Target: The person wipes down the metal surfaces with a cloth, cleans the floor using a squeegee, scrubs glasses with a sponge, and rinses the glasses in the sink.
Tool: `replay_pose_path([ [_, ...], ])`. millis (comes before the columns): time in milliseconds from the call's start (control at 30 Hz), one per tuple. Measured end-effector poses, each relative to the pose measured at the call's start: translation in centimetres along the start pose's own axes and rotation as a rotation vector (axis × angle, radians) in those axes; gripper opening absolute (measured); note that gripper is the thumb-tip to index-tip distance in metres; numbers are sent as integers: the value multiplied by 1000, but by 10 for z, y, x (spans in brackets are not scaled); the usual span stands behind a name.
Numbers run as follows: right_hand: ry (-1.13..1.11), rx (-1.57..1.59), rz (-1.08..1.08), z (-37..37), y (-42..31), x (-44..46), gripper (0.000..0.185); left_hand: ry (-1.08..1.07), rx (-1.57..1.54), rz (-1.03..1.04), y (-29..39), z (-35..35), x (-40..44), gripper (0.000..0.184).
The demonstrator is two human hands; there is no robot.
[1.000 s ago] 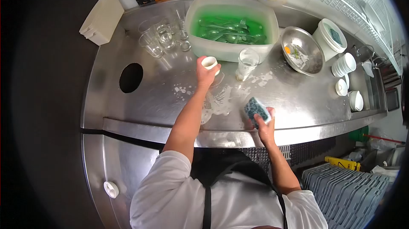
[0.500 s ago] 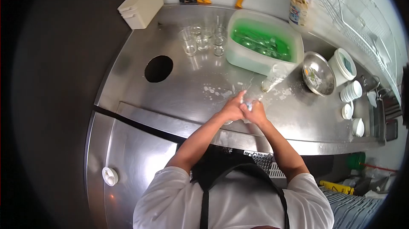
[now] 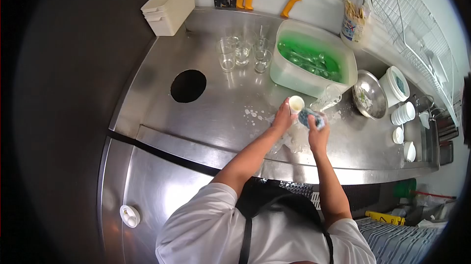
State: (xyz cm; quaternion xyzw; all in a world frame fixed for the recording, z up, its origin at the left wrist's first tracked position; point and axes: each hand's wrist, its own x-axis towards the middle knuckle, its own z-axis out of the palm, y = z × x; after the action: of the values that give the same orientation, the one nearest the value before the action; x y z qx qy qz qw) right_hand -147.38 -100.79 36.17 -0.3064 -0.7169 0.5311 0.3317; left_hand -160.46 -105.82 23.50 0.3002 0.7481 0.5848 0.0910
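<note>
Left grip: the left hand point(image 3: 282, 118) is closed partway around a small white cup point(image 3: 296, 103), its mouth turned up toward the camera.
Right grip: the right hand point(image 3: 318, 132) is curled on a dark-and-pale sponge point(image 3: 310, 118), pinched at its near end.
Cup position: above the tabletop point(image 3: 216, 119), in front of the tub point(image 3: 300, 81) of green liquid and near a tall glass point(image 3: 329, 96).
Sponge against cup: just beside it; whether they touch, I cannot tell.
Cup handling: wet walls would likely be slippery, so a firm hold low on the outside, fingers clear of the rim, seems best.
Sponge handling: a folded corner should reach the inner base, with the cup turned against it so that wall and rim both get rubbed.
Elbow room: the tall glass stands close to the working hands, so short strokes, or work nearer the front edge, look safer.
Suds on tabletop: the wet patch point(image 3: 293, 140) near the front may make anything set there slide.
Hands versus half a second ago: then clasped together and blurred; now separated, with cup and sponge distinct.
Cup versus a second ago: then well apart from the sponge; now beside it.
</note>
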Motion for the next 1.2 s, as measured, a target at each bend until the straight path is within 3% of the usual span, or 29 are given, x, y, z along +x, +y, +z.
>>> replay_pose_path([
  [100, 5, 67, 176, -48, 8, -35, 26, 156, 336, 88, -26, -30, 4, 79],
  [133, 13, 140, 204, -63, 23, -47, 25, 313, 174, 36, -11, -67, 10, 81],
  [200, 165, 329, 327, -75, 17, -73, 28, 639, 163, -135, -9, -122, 43, 97],
  [233, 177, 325, 414, -88, 21, -83, 33, 692, 129, -204, -8, -154, 64, 108],
  [300, 194, 331, 447, -99, 33, -96, 34, 788, 148, -83, -37, -200, 113, 114],
  [400, 150, 406, 458, -94, 17, -100, 37, 504, -134, 60, -56, -238, 162, 105],
  [500, 18, 406, 420, -86, 1, -92, 42, 272, -94, -163, -71, -253, 169, 80],
  [600, -55, 401, 386, -64, -16, -81, 47, 174, -386, -167, -64, -224, 120, 57],
  [667, -128, 308, 295, -40, -5, -68, 50, 73, -566, -225, -33, -192, 68, 54],
  [700, -167, 241, 233, -24, 6, -62, 53, 4, -780, -369, -42, -162, 42, 63],
  [767, -154, 67, -49, 23, 16, -57, 57, 23, -816, -375, 2, -114, -15, 72],
  [833, -215, -397, -565, 61, -6, -51, 59, 168, -1087, -395, -9, -58, -48, 77],
  [933, -231, -452, -562, 77, -14, -29, 60, -121, -1399, -648, 46, -69, -67, 77],
  [1033, -87, -492, -460, 74, -18, -3, 46, -320, -1025, -679, 47, -89, -77, 81],
  [1067, -183, -470, -274, 67, -24, 11, 47, -353, -892, -650, 57, -97, -76, 83],
  [1133, -362, -423, 104, 48, -41, 31, 56, -399, -554, -313, 36, -95, -67, 88],
  [1167, -327, -421, 70, 48, -33, 36, 58, -418, -385, -143, 24, -94, -62, 90],
  [1200, -294, -421, 38, 50, -15, 40, 61, -384, -266, -24, 66, -116, -53, 101],
])
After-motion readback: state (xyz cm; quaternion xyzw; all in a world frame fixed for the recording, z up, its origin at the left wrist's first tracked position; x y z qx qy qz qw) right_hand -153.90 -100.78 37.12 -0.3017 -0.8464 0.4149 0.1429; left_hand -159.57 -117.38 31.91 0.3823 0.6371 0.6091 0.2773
